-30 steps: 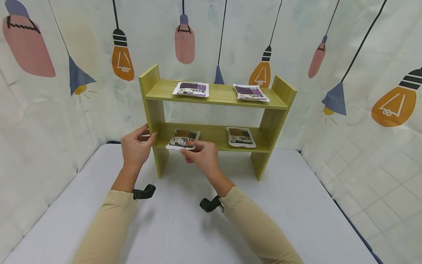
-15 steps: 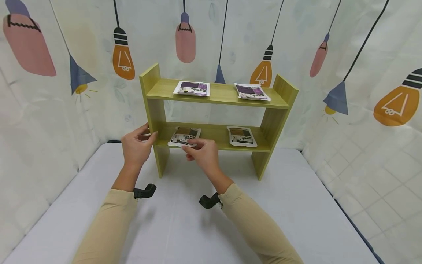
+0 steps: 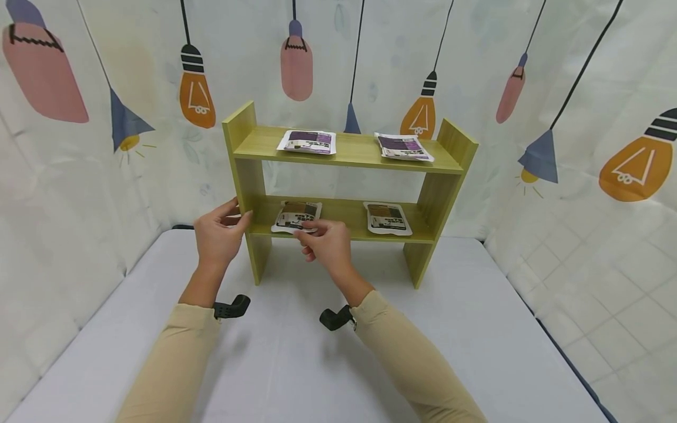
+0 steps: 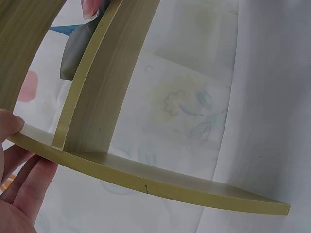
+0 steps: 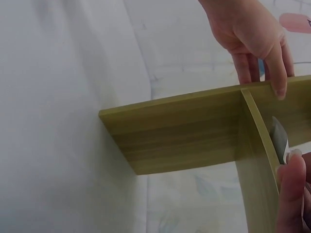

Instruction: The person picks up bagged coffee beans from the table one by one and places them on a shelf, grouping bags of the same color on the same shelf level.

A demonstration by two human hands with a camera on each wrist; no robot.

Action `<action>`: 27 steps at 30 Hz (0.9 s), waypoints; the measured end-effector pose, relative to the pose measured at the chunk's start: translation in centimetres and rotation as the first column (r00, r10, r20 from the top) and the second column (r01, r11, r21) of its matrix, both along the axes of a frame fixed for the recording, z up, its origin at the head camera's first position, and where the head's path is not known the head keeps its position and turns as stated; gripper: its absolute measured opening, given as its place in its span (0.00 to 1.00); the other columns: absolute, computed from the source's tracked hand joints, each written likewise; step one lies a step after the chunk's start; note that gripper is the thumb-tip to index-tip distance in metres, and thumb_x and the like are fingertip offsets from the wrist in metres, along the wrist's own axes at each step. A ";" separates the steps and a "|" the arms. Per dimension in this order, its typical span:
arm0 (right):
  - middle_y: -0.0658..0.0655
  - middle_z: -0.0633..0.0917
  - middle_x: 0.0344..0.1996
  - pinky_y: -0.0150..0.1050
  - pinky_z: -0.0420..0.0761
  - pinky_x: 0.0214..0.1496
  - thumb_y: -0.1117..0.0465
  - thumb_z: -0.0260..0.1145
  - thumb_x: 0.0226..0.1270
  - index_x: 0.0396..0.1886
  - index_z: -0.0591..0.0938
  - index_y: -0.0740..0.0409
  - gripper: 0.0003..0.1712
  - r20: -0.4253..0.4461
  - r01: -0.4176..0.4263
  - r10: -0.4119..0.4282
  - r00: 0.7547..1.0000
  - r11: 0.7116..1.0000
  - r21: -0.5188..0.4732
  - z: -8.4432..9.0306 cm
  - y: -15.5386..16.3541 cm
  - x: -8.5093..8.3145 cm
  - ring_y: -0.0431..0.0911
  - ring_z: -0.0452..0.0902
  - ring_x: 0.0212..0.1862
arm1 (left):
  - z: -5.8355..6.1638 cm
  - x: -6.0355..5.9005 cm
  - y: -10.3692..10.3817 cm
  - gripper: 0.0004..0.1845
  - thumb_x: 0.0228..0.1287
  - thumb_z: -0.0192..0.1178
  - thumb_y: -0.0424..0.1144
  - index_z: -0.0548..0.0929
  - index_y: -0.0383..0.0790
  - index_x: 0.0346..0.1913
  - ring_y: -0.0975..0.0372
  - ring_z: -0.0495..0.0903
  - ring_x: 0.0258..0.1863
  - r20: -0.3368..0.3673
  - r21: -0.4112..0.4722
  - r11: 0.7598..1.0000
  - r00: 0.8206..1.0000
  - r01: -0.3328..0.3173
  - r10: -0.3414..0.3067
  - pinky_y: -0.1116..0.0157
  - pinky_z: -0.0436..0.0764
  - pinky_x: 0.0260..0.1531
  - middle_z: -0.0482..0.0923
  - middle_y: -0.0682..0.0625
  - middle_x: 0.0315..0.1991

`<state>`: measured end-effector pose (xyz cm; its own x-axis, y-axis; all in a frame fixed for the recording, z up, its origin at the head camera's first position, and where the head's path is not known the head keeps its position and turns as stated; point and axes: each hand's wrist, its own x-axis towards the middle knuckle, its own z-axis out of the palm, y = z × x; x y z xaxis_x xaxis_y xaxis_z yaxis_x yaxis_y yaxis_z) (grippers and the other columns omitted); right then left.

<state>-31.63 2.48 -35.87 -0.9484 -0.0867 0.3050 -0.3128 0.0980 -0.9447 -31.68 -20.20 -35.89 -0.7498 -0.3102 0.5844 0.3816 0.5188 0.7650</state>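
Note:
A two-tier light-wood shelf rack [image 3: 353, 150] stands on the white table. My left hand [image 3: 218, 239] grips its left side panel [image 4: 160, 187], thumb on the inner side and fingers on the outer. On the left of the lower board lies a white, brown and black printed pouch [image 3: 297, 215]. My right hand [image 3: 331, 248] pinches this pouch by its front right corner, thumb below and index finger on top. In the left wrist view the pouch's grey underside [image 4: 74, 56] shows past the board's edge. The right wrist view shows only its thin edge by my fingertips.
A matching brown pouch [image 3: 388, 220] lies at the right of the lower board. Two purple-and-white pouches, one left [image 3: 308, 143] and one right [image 3: 404, 148], lie on the top board. A patterned curtain [image 3: 338, 70] hangs close behind the rack.
The right hand has pushed the brown pouch slightly back, so it lies flatter and farther onto the lower board. My left hand keeps its grip on the side panel.

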 end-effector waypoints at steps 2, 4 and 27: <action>0.61 0.89 0.23 0.43 0.87 0.22 0.60 0.79 0.60 0.44 0.91 0.59 0.14 0.007 0.003 -0.003 1.000 1.000 -0.001 0.0 0.0 0.0 0.59 0.86 0.23 | 0.0 0.0 0.0 0.24 0.68 0.68 0.43 0.82 0.46 0.66 0.48 0.89 0.40 0.002 0.000 1.000 1.000 0.001 -0.001 0.85 0.79 0.34 0.89 0.42 0.51; 0.61 0.89 0.23 0.43 0.86 0.21 0.60 0.78 0.60 0.44 0.91 0.59 0.13 0.013 0.008 -0.008 1.000 1.000 0.001 0.0 -0.1 0.0 0.56 0.85 0.20 | 0.0 0.1 0.0 0.24 0.68 0.68 0.43 0.82 0.45 0.66 0.47 0.89 0.41 0.004 -0.001 1.000 1.000 0.001 -0.001 0.85 0.78 0.34 0.89 0.41 0.52; 0.67 0.88 0.24 0.40 0.83 0.17 0.58 0.76 0.63 0.47 0.91 0.53 0.13 0.004 0.042 -0.043 0.999 0.995 0.086 0.2 -0.5 -0.1 0.44 0.80 0.15 | -0.1 -0.1 0.0 0.23 0.68 0.68 0.41 0.83 0.44 0.65 0.46 0.89 0.40 -0.024 -0.001 1.000 1.000 0.000 0.000 0.86 0.77 0.33 0.89 0.40 0.50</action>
<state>-31.71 1.95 -35.70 -0.9537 -0.0718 0.2922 -0.3007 0.1923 -0.9341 -31.75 -20.18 -35.97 -0.7358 -0.3090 0.6026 0.4001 0.5196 0.7549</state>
